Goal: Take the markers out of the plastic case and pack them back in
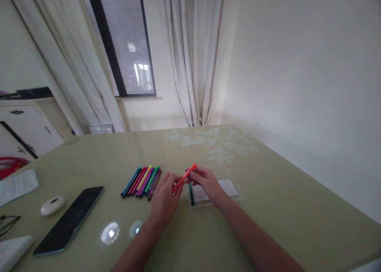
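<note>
An orange-red marker (185, 177) is held slantwise between my two hands, above the table. My left hand (166, 192) is closed around its lower end. Near the bright cap, the fingers of my right hand (206, 181) pinch the upper part. Below my right hand lies a clear plastic case (240, 196) with a white card (228, 187) in it. One dark green marker (191, 194) lies along the case's left side, partly hidden by my hands. To the left of my left hand, several markers (141, 181) in blue, red, yellow, pink, green and purple lie side by side.
A dark tablet or large phone (70, 220) lies at the left. Around it are a white oval object (52, 205), a folded whitish sheet (18, 186), black glasses-like frames (8, 224) and a white object (13, 251) at the edge. A wall (312, 105) borders the table's right side.
</note>
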### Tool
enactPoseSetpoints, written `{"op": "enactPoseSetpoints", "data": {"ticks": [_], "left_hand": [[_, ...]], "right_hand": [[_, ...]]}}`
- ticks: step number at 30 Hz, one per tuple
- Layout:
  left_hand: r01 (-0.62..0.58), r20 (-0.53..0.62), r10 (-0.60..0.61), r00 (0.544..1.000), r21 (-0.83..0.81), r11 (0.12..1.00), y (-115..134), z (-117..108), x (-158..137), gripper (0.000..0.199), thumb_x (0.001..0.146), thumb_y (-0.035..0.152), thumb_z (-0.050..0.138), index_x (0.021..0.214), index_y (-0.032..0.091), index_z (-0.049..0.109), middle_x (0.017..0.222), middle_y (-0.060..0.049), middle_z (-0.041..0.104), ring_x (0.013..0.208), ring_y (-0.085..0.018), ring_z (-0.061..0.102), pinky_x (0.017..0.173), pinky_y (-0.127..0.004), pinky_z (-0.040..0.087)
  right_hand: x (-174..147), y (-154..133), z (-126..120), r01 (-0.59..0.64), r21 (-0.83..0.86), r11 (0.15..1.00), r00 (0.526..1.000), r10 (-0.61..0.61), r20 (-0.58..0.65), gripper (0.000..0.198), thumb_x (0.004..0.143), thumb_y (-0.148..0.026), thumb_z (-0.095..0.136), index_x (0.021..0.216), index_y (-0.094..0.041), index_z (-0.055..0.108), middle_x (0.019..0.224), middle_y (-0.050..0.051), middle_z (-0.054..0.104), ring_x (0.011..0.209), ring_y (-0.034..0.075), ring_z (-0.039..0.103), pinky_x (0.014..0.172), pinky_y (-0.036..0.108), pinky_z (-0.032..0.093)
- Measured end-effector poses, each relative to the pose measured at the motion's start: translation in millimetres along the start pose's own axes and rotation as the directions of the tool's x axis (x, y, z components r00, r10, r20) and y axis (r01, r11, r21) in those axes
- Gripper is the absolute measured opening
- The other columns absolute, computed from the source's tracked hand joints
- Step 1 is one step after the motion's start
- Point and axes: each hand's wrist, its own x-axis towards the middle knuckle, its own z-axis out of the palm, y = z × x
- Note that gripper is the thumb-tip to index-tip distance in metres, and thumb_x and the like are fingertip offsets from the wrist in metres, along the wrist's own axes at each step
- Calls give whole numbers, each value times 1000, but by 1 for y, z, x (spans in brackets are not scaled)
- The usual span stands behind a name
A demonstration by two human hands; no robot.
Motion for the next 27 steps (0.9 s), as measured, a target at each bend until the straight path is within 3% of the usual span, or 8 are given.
{"op": "enactPoseSetpoints", "data": {"ticks": [3, 5, 8, 10, 14, 18, 24, 27], "left_hand": [[-34, 97, 38, 995, -41, 999, 0, 2, -1, 19, 98, 38, 59, 111, 25, 64, 100, -2, 65, 82, -19, 62, 74, -32, 51], [-85, 201, 95, 975, -57, 995, 1, 4, -3, 29, 95, 40, 64, 120, 26, 61, 109, -4, 66, 95, -22, 63, 84, -35, 52], [-166, 352, 167, 921, -31, 986, 2, 6, -6, 41, 87, 45, 75, 121, 26, 61, 122, -7, 65, 112, -29, 60, 98, -44, 48], [-192, 413, 175, 894, -1, 981, 3, 8, -8, 45, 82, 44, 80, 119, 25, 62, 125, -8, 64, 116, -31, 58, 102, -47, 46], [-177, 457, 145, 878, 28, 984, 4, 8, -8, 39, 83, 38, 79, 116, 26, 62, 125, -8, 64, 116, -30, 58, 101, -46, 46], [-159, 452, 126, 883, 35, 987, 4, 8, -7, 49, 82, 37, 80, 124, 26, 58, 126, -8, 64, 117, -32, 58, 102, -48, 46], [-221, 461, 172, 870, 55, 974, 3, 8, -8, 46, 85, 36, 77, 127, 29, 61, 127, -7, 64, 117, -30, 58, 102, -47, 47], [-241, 456, 185, 871, 68, 968, 2, 9, -8, 41, 85, 36, 77, 123, 29, 64, 127, -7, 64, 116, -30, 59, 102, -47, 47]], "right_hand": [[2, -2, -4, 19, -7, 1000, 996, -20, -85, 43, 82, -56, 72, 99, -17, 75, 88, 7, 77, 80, 19, 71, 70, 29, 51], [5, -2, -12, 63, -66, 996, 983, -73, -167, 41, 82, -56, 70, 96, -17, 75, 83, 7, 76, 73, 18, 69, 67, 29, 51], [9, -1, -27, 86, -222, 971, 963, -138, -230, 38, 82, -53, 69, 88, -16, 75, 73, 5, 72, 64, 17, 65, 60, 29, 50], [10, 1, -34, 33, -299, 954, 971, -101, -217, 34, 82, -49, 69, 88, -16, 75, 69, 4, 72, 61, 17, 65, 56, 28, 49], [7, 7, -33, -58, -344, 937, 988, 4, -155, 26, 83, -40, 68, 89, -16, 75, 68, 3, 72, 57, 17, 66, 55, 27, 51], [3, 12, -22, -93, -421, 902, 990, 37, -138, 20, 83, -31, 69, 97, -18, 73, 70, 3, 75, 59, 19, 69, 57, 28, 53], [1, 12, -16, -27, -710, 704, 988, -91, -128, 3, 84, -20, 69, 84, -19, 72, 72, 3, 75, 68, 18, 69, 64, 25, 47], [1, 12, -14, 6, -788, 615, 990, -114, -82, 8, 87, -20, 69, 80, -19, 71, 73, 3, 74, 69, 17, 67, 64, 25, 43]]}}
